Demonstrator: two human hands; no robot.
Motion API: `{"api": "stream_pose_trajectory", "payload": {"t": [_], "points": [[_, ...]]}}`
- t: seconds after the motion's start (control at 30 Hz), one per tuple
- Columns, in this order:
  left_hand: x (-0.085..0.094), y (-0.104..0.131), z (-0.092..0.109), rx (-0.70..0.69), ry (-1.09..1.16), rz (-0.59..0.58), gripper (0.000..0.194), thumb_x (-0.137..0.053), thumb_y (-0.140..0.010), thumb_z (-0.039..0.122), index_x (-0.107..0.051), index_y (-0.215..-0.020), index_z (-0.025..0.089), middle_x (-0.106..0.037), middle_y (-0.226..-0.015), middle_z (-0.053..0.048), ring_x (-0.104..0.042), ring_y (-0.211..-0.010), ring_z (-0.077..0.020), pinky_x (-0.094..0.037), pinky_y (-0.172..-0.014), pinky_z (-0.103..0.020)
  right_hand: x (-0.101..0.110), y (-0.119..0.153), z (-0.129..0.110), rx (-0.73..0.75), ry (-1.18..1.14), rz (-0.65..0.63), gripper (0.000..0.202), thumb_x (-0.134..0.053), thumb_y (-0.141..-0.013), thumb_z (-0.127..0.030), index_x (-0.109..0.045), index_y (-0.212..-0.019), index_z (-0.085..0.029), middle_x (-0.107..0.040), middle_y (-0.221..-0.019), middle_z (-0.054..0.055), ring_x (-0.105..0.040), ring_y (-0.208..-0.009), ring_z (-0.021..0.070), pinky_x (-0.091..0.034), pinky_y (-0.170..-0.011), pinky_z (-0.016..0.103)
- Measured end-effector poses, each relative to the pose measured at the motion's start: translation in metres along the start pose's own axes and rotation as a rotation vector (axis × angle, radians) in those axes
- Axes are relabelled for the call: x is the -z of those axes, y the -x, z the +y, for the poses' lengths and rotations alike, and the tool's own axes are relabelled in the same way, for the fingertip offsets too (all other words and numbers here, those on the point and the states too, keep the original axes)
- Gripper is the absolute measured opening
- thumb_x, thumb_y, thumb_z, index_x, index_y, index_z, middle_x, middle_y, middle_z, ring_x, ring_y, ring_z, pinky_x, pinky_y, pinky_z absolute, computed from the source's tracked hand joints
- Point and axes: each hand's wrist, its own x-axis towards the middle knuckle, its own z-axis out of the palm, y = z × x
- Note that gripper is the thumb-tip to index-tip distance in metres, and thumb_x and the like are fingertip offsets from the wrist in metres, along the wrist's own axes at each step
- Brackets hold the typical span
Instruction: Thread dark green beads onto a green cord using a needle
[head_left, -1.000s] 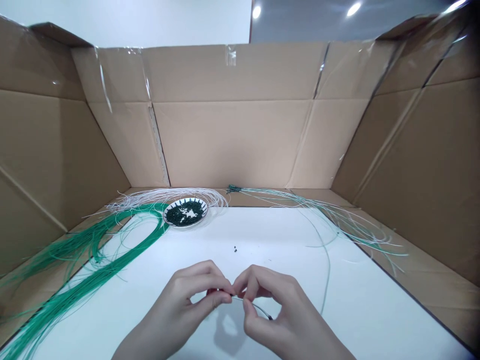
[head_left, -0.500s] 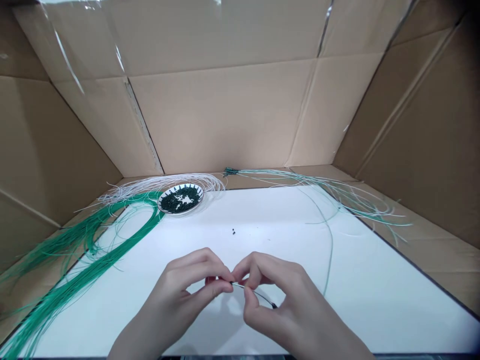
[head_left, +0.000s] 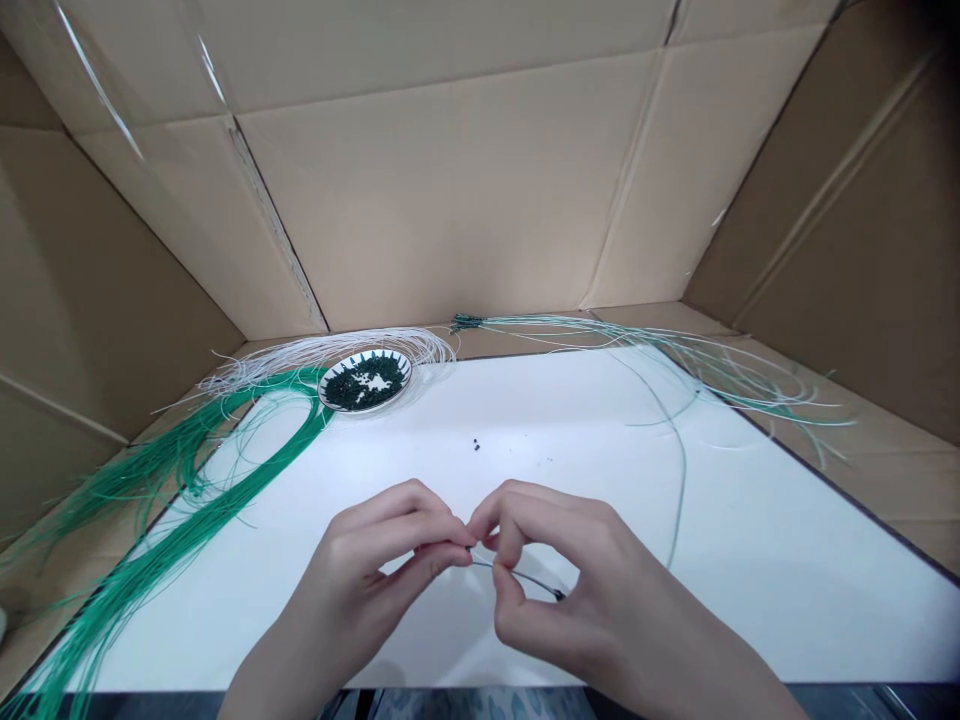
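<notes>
Above the front of the white board (head_left: 360, 450), my two hands meet at the fingertips. My left hand (head_left: 382, 560) is closed, its thumb and fingers pinching a small dark bead (head_left: 469, 548) that barely shows at the tips. My right hand (head_left: 577, 560) pinches a thin cord (head_left: 532, 579) beside it. From the left fingertips the cord passes under the right fingers to a small dark cluster (head_left: 559, 595) by the right palm. A pale green strand (head_left: 681, 500) emerges behind the right wrist; whether it joins the cord is hidden.
A plate (head_left: 409, 372) of dark green beads stands at the back left, by green cords (head_left: 262, 475) and white cords (head_left: 420, 343). A few loose beads (head_left: 476, 445) lie mid-board. Beaded strands (head_left: 469, 322) stretch along the back right. Cardboard walls (head_left: 450, 200) enclose the board.
The camera view has shifted a little. Both hands keep their pinch; the fingertips stay together, and the bead between the left fingers is slightly more covered.
</notes>
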Motion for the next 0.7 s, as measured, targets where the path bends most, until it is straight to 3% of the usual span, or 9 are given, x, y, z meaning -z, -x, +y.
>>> {"api": "stream_pose_trajectory", "payload": {"t": [0.2, 0.4, 0.7], "points": [[0.004, 0.004, 0.002, -0.01, -0.037, -0.034, 0.022, -0.066, -0.09, -0.001, -0.076, -0.092, 0.018, -0.068, -0.083, -0.002, -0.064, -0.07, -0.0116, -0.05, -0.063, -0.016, -0.001, 0.002, -0.004, 0.014, 0.036, -0.005, 0.023, -0.055, -0.076, -0.003, -0.045, -0.073, -0.024, -0.062, -0.081, -0.004, -0.055, -0.072, 0.0153, -0.044, -0.068, 0.026], [0.007, 0.009, 0.002, 0.057, 0.063, -0.034, 0.02, -0.068, -0.09, 0.001, -0.079, -0.088, 0.018, -0.07, -0.082, -0.003, -0.066, -0.072, -0.0129, -0.051, -0.064, -0.017, -0.005, 0.0, -0.005, 0.024, 0.012, -0.046, 0.023, -0.057, -0.077, -0.003, -0.048, -0.074, -0.024, -0.063, -0.082, -0.005, -0.058, -0.075, 0.015, -0.046, -0.071, 0.026], [0.012, 0.012, -0.004, 0.111, 0.155, -0.051, 0.017, -0.072, -0.089, 0.004, -0.082, -0.084, 0.017, -0.072, -0.078, -0.004, -0.066, -0.069, -0.0128, -0.05, -0.063, -0.017, -0.008, -0.005, -0.008, -0.005, 0.091, -0.099, 0.022, -0.055, -0.073, -0.003, -0.05, -0.075, -0.024, -0.061, -0.077, -0.006, -0.052, -0.069, 0.0134, -0.042, -0.064, 0.024]]}}
